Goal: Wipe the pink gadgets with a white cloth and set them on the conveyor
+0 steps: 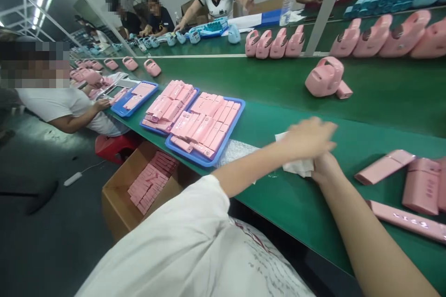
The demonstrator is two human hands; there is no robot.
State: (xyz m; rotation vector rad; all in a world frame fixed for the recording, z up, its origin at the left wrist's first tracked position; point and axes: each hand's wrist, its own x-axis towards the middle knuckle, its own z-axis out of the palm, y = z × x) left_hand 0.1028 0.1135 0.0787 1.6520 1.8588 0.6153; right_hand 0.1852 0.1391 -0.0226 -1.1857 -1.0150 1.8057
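My left hand (310, 138) reaches across the table above my right hand, blurred by motion, its fingers stretched out to the right and apart. Just below it is my right hand (325, 167), its fingers mostly hidden behind the left. A crumpled white cloth or paper (300, 168) lies under the left wrist and against the right hand; I cannot tell whether the right fingers grip it. To the right lie a slim pink casing (385, 167), a wider pink casing (421, 184) and a long pink piece (407, 220) with shiny lettering.
Blue trays (240, 106) of pink pieces stand left, beside bubble wrap (237, 151). A cardboard box (116, 204) of pink pieces is below the table edge. A pink handled housing (324, 76) sits ahead. Co-workers sit at left and across; a slanted post (325, 14) rises between.
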